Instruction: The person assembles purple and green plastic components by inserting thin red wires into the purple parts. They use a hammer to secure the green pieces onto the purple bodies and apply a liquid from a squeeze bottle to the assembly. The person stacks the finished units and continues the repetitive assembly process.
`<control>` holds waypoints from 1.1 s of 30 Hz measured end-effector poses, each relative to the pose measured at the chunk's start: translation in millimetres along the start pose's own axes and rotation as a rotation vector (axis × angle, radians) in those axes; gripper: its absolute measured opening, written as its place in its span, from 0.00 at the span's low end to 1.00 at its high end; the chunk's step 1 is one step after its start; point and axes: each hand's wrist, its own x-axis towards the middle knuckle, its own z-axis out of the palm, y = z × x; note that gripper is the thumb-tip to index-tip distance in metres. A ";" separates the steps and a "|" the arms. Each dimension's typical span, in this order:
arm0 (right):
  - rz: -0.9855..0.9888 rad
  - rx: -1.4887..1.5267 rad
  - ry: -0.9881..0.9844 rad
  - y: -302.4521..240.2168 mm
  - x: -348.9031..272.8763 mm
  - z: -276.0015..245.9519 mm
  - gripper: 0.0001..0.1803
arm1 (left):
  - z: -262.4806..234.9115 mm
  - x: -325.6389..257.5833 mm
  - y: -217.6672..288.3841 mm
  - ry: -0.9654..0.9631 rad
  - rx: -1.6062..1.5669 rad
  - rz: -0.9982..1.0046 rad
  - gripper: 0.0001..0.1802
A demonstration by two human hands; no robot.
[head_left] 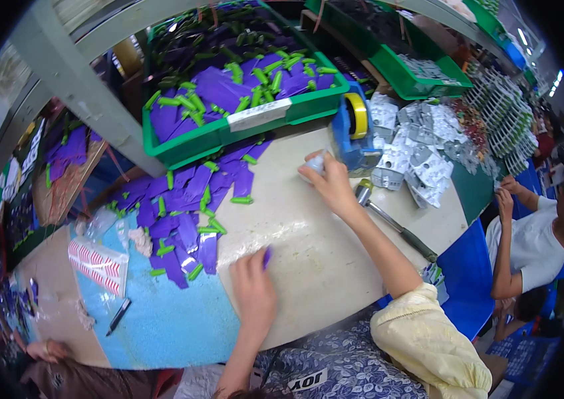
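My left hand [253,286] is above the pale worktop, its fingers closed around a small purple plastic piece [267,257] of which only an edge shows. Farther off, beside the blue tape dispenser [347,130], my right hand [332,185] pinches a small whitish-grey part [315,164]; its exact kind is not clear. A hammer [395,225] with a dark green handle lies to the right of that forearm. To the left of my hands spreads a loose heap of purple plastic pieces with bright green ends [189,193].
A green bin [249,130] of similar purple and green pieces stands at the back. Silvery plastic parts [422,149] are piled at the right, near another green bin [422,86]. A pen [118,316] and striped packet [98,266] lie left. Other people sit at both sides.
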 end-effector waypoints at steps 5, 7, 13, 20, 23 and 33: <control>0.126 0.275 -0.214 -30.6 -68.9 -31.5 0.17 | -12.0 28.9 -9.0 0.090 0.037 0.150 0.24; 0.153 0.278 -0.219 -34.1 -92.7 -44.1 0.17 | -49.3 55.2 -57.1 0.372 0.230 0.001 0.26; 0.096 0.392 -0.385 -67.2 -129.2 -20.4 0.16 | -124.2 72.1 -147.6 0.494 0.171 -0.243 0.21; -0.069 0.348 -0.697 -131.7 -143.7 0.6 0.15 | -94.6 38.5 2.5 0.237 -1.513 -0.434 0.21; -0.107 0.300 -0.682 -133.4 -142.7 -1.8 0.13 | -86.8 30.2 20.1 0.061 -1.690 -0.402 0.23; -0.113 0.251 -0.696 -118.4 -156.7 -12.1 0.12 | -77.7 22.0 16.0 -0.020 -1.368 -0.419 0.17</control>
